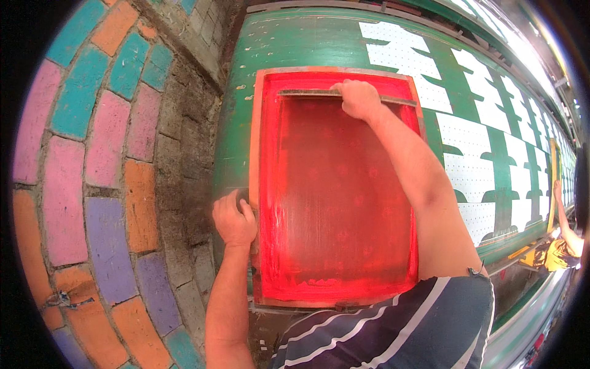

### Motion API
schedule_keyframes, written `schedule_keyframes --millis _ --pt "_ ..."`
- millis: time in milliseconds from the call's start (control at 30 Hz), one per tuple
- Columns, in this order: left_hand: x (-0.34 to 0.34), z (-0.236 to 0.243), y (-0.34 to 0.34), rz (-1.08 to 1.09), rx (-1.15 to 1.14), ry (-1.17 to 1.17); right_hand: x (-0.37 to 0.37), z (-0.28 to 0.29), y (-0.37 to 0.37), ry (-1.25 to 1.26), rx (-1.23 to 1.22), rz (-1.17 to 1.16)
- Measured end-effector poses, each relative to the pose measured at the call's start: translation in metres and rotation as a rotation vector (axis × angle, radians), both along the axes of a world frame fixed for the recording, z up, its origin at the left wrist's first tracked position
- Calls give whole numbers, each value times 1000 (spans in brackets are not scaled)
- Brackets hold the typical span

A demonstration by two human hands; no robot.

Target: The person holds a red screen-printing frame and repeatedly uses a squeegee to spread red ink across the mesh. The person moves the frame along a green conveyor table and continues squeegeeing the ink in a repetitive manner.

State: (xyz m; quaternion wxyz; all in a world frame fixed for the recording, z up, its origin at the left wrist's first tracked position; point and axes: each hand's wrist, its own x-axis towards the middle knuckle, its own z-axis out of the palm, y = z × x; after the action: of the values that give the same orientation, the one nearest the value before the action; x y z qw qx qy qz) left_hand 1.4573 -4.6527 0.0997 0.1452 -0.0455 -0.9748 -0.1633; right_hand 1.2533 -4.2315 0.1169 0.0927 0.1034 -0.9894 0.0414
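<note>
A printing screen (254,154) with an orange-brown frame lies on the green table, its mesh dark red and bright red ink around the borders. Near its far end, my right hand (358,98) is closed over the top of a long squeegee (307,93), which spans most of the screen's width. My right forearm reaches across the screen's right side. At the frame's left edge, my left hand (235,220) has its fingers curled, the thumb toward the frame. Something dark shows between its thumb and fingers; what it grips is mostly hidden.
White dotted fabric pieces (467,157) lie in rows on the green table (301,40) to the right. A wall of painted bricks (64,200) rises on the left. Farther right, another person's arm (568,230) reaches to a yellow-edged frame (553,178).
</note>
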Motion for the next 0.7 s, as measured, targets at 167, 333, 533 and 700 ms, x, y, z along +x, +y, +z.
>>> schedule_keyframes --millis 167,333,533,700 --pt "-1 -1 0 -21 0 38 -18 12 5 8 -10 -2" --pt "-1 -2 0 -57 2 34 -31 10 11 2 15 -30" --pt "-2 0 0 -58 -2 1 -23 29 12 -258 -22 21" --pt "-3 -4 -2 -78 23 50 13 44 -4 -345 -29 16"
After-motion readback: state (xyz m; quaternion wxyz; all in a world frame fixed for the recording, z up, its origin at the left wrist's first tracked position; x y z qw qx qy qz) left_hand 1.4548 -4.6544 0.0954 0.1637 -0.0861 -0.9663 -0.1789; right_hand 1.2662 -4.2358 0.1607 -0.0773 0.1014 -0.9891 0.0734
